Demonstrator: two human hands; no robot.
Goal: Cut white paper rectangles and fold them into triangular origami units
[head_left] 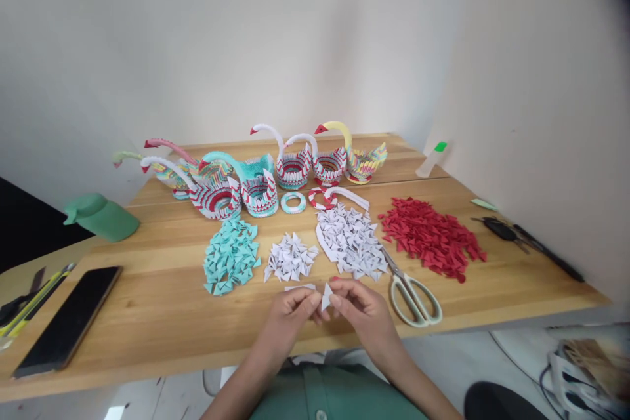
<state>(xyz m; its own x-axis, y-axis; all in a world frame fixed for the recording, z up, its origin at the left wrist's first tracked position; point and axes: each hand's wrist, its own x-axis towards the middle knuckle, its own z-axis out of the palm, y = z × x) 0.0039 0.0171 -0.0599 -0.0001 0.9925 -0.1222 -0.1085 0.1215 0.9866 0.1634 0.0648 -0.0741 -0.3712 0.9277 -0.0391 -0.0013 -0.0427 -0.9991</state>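
Note:
Between my two hands, near the table's front edge, is a small white folded paper triangle [326, 297]. My left hand [293, 312] pinches one side of it between thumb and fingers, and my right hand [361, 308] pinches the other. Just beyond the left fingers lies a flat white paper piece [299, 287]. Past my hands are a small pile of white paper triangles [291, 258] and a larger white pile [352, 241]. Turquoise paper triangles [231, 257] are heaped on the left, red paper triangles [428, 235] on the right.
Scissors [416, 298] lie right of my hands. Several paper swans [258, 193] stand at the back, before a turquoise-white ring [293, 203]. At left are a phone [69, 321] and a green jug [103, 216]. Keys [499, 228] and a glue bottle [432, 161] sit right.

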